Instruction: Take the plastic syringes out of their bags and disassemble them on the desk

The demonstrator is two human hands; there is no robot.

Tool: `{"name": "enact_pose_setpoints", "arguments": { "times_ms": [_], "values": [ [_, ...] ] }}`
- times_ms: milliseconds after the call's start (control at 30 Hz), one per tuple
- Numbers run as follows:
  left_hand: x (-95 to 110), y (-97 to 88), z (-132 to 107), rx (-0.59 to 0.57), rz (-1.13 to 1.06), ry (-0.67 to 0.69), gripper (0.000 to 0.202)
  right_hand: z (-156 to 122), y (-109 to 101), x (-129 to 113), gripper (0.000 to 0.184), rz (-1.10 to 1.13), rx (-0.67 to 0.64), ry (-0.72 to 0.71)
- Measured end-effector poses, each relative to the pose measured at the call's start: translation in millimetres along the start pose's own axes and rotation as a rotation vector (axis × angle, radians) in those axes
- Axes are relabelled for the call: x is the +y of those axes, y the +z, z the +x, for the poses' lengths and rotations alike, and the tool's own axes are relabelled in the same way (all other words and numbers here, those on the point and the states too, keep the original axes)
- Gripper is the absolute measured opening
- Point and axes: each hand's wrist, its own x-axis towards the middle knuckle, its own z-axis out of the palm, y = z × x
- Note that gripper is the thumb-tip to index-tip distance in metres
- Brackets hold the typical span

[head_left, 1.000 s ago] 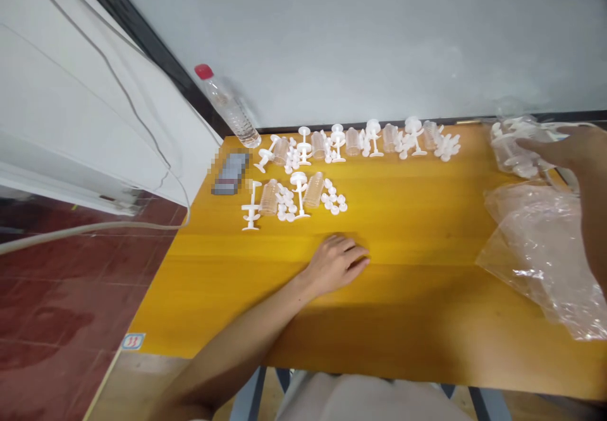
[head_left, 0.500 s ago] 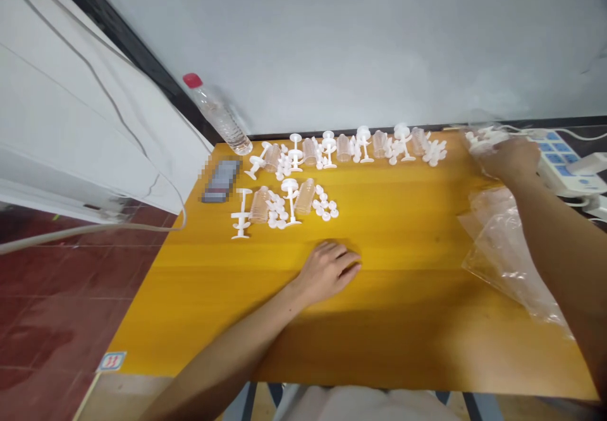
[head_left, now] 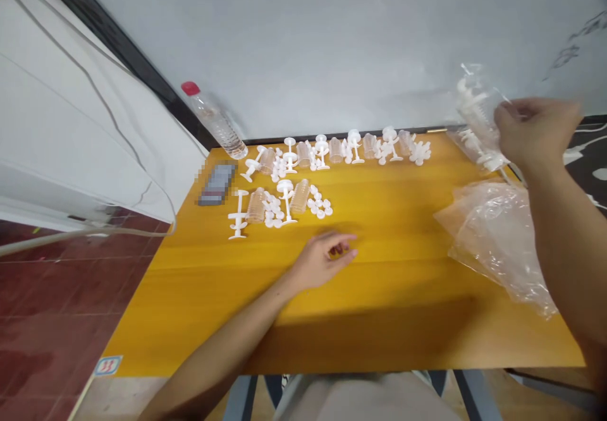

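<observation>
At the back right, my right hand [head_left: 535,127] is closed on the top of a clear plastic bag [head_left: 475,102] with white plastic parts inside, held up off the table. Another bag with white parts [head_left: 477,146] shows just below it; whether the two are joined I cannot tell. My left hand [head_left: 324,260] is low over the middle of the table, thumb and fingers apart, holding nothing. Beyond it are clear ribbed cylinders [head_left: 300,196], white plunger-like pieces [head_left: 286,203] and small white round pieces [head_left: 320,203], set out in two rows.
Flattened clear bags [head_left: 497,237] lie on the right of the wooden table [head_left: 379,332]. A red-capped water bottle [head_left: 215,124] leans at the back left, near a blurred phone [head_left: 217,184]. A whiteboard [head_left: 332,42] stands behind. A cable [head_left: 156,181] hangs at the left.
My right hand has lifted the bag of white parts up from beside the power strip. My left hand's thumb and fingers have spread apart. The view has shifted slightly.
</observation>
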Motion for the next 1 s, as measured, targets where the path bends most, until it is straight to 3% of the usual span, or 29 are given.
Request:
{"name": "enact_pose_setpoints", "arguments": {
  "times_ms": [133, 200, 333, 433, 567, 667, 767, 933, 1000],
  "values": [
    [26.3, -20.2, 14.0, -0.001, -0.68, -0.274, 0.079, -82.1, -46.9, -38.0, 0.03, 0.164, 0.05, -0.347],
    [37.3, -30.6, 16.3, 0.024, -0.888, -0.361, 0.09, -138.2, -57.3, -42.8, 0.023, 0.244, -0.021, -0.494],
    [41.7, -35.3, 1.4, 0.088, -0.917, -0.458, 0.076, -240.5, -56.5, -26.7, 0.035, 0.423, -0.394, -0.785],
    [32.8, -22.2, -17.5, 0.067, -0.834, -0.488, 0.066, -283.0, -52.1, -21.7, 0.055, 0.451, -0.542, -0.817],
    [23.6, -0.9, -31.5, 0.001, -0.816, -0.454, 0.058, -299.4, -46.1, -37.0, 0.109, 0.273, -0.64, -0.708],
    [18.8, 2.8, -33.9, -0.006, -0.784, -0.414, 0.071, -298.5, -36.7, -40.4, 0.095, 0.232, -0.714, -0.678],
    [10.2, -6.5, -35.7, 0.106, -0.687, -0.44, 0.081, -293.6, -28.6, -30.3, 0.078, 0.212, -0.724, -0.677],
    [-0.4, -23.4, -41.8, 0.189, -0.47, -0.537, 0.054, -285.9, -26.8, -16.2, 0.079, 0.172, -0.697, -0.737],
    [5.7, -26.0, -45.7, 0.283, -0.304, -0.479, 0.044, -283.9, -27.6, -15.2, 0.081, 0.172, -0.696, -0.749]
  ]
}}
